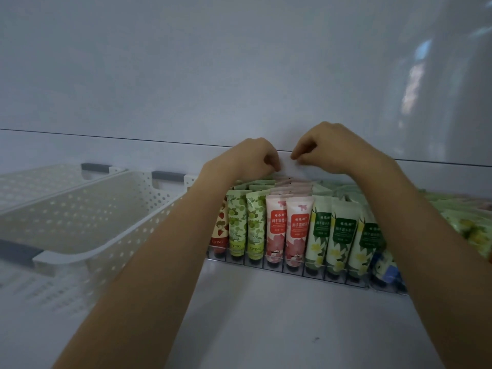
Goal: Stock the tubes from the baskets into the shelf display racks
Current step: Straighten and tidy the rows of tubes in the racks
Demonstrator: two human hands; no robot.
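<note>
A wire display rack (292, 269) on the white shelf holds upright rows of tubes: a strawberry tube (221, 230), green leafy tubes (237, 225), pink flower tubes (277, 230), pale green tubes with yellow flowers (340, 235) and a blue tube (383, 265). My left hand (250, 158) and my right hand (330, 147) reach over the rack to its back, close together above the last pink tubes. Both have curled fingers pointing down. The right thumb and forefinger meet in a pinch. Whether either hand holds a tube is hidden.
An empty white perforated basket (87, 206) with grey handles stands left of the rack, and another basket (40, 179) sits behind it. More green tubes (466, 217) lie at the far right. The white back wall is just behind my hands.
</note>
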